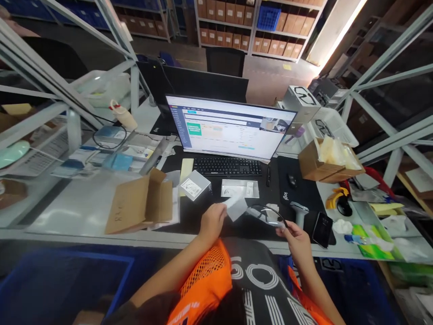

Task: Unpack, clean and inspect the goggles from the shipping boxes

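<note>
My left hand point(211, 221) is closed on a small white card or packet point(237, 206), held just above the black desk mat point(189, 212). My right hand point(293, 234) pinches a clear plastic bag with a thin dark cable loop point(267, 214) in it. Both hands hover near the desk's front edge, close together. Behind them lie a small white box point(195, 185) and an open white tray insert point(240, 188). A grey barcode scanner point(299, 212) stands beside my right hand, and a black phone point(322, 229) lies just right of it.
A lit monitor point(230, 128) and black keyboard point(227, 166) stand at the middle. A flattened cardboard box point(140, 201) lies left. A carton of plastic bags point(324, 164) sits right, with a mouse point(292, 180), papers and clutter. Metal shelf frames flank both sides.
</note>
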The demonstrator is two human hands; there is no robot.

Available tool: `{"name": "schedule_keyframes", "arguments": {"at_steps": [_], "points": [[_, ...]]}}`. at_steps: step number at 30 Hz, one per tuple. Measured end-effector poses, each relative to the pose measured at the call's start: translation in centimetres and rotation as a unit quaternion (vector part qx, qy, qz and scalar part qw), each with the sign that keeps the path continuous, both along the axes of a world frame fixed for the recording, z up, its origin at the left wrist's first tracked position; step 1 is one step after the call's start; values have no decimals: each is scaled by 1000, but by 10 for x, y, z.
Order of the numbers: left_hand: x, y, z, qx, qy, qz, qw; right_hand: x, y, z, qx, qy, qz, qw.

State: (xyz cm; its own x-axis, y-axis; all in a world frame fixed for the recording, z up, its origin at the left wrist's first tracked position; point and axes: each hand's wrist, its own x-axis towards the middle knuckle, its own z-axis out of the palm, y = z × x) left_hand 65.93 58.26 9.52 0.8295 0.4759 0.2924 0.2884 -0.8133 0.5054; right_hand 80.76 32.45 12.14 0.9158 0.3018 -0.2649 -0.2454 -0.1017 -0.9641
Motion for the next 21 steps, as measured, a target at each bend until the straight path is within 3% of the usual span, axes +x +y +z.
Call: {"name": "schedule_keyframes", "arguments": {"at_steps": [4,8,10,15,18,21], "points": [[-1,19,1,46,-51,-33,997,-7,7,7,6,-5,-14,1000],[17,41,9,196,-125,-76,970,-5,9,0,10,0,-53,999],[28,45,13,242,-86,-125,958,-3,10,-4,15,0,-63,998],[35,32,-5,235,63,-296,924,-5,8,-8,24,-3,-68,997],[28,21,-22,216,80,-333,914,-8,6,-11,20,-4,-70,997],[19,15,-31,197,95,-353,909,-10,3,-11,19,-2,-72,997]]}}
